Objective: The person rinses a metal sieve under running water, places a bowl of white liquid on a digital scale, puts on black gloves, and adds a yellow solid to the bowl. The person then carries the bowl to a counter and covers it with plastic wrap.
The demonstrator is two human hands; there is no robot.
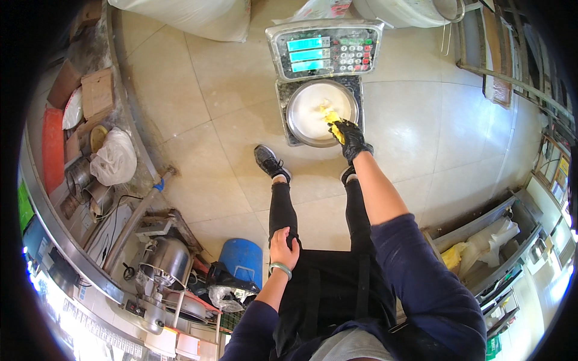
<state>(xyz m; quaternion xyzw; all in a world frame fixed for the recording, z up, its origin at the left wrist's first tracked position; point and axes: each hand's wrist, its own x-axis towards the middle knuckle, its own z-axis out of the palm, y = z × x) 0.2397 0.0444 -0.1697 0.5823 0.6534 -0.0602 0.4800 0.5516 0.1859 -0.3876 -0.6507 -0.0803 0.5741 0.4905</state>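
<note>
My right hand, in a black glove smeared with yellow, grips a soft yellow lump, perhaps butter or margarine. It hangs over the right side of a round metal bowl. Inside the bowl is white, powder-like material, with pale yellow bits near the lump. The bowl stands on the dark platform of an electronic price scale, whose tilted panel has three lit displays and a keypad. Bare and wearing a bangle, my left hand rests on my left knee, thumb apart and nothing in it.
White sacks and a large white tub stand beyond the scale. At left are a steel bench, a plastic bag and a planetary mixer. A blue bin is beside my left leg. Metal racks line the right.
</note>
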